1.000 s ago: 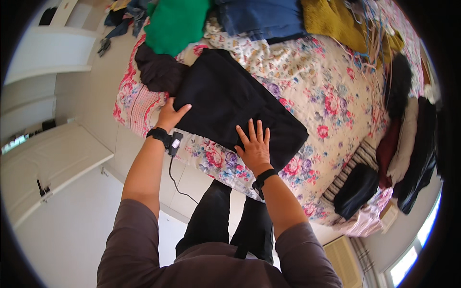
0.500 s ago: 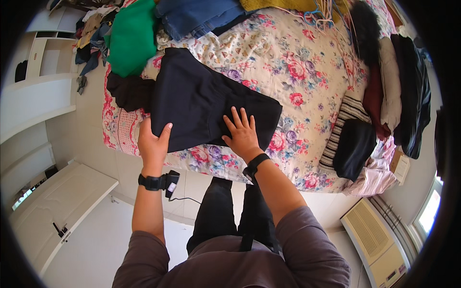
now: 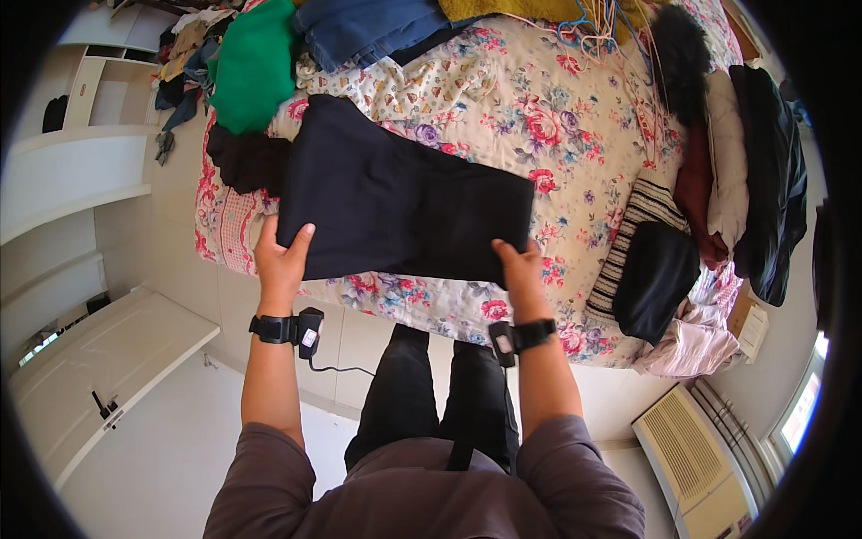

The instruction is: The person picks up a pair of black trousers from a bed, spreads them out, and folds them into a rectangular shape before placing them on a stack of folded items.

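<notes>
A dark navy, almost black garment (image 3: 395, 202) lies folded flat near the front edge of the bed; its exact kind does not show. My left hand (image 3: 280, 260) grips its lower left corner, thumb on top and fingers hidden underneath. At the lower right corner my right hand (image 3: 523, 269) pinches the cloth the same way. The garment looks fairly smooth between both hands. Touching its left side is a crumpled dark brown cloth (image 3: 247, 160). Just beyond its far edge lies a white patterned cloth (image 3: 404, 90).
The bed wears a floral sheet (image 3: 584, 144). A green garment (image 3: 256, 67) and folded blue jeans (image 3: 368, 31) sit at its far side. Hangers (image 3: 606, 31) are heaped far right. Folded clothes (image 3: 660, 278) line the right side. An open cabinet door (image 3: 135, 368) juts out at left.
My right hand has moved from lying flat on the garment to its lower right corner and taken hold there. The garment's right part is smoother and straighter. The left hand keeps its corner.
</notes>
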{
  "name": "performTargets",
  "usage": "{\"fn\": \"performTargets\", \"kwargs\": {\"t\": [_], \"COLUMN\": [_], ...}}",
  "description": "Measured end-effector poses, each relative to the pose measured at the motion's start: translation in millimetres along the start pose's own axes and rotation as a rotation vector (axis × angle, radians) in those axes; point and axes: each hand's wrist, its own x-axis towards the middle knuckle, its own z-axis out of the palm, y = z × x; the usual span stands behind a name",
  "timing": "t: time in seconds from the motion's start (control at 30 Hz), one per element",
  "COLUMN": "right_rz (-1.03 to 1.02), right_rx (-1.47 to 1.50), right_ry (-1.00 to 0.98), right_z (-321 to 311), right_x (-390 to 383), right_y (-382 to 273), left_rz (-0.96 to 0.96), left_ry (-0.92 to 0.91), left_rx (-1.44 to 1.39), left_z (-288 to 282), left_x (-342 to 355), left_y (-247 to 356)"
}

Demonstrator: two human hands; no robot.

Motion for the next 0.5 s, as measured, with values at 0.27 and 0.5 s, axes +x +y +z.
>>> {"fn": "performTargets", "kwargs": {"t": [0.27, 0.5], "right_rz": [-0.183, -0.12], "right_rx": [-0.198, -0.539], "right_ry": [0.129, 0.291], "right_z": [-148.1, -192.1], "right_x": [-7.3, 27.1], "right_y": [-25.9, 28.2], "left_rz": [-0.144, 0.382], "left_ry": [-0.184, -0.049], "left_rx": [-0.053, 0.301], "left_z": [126.5, 166.1], "left_x": [-54.2, -43.7], "left_y": [-63.3, 26.1]}}
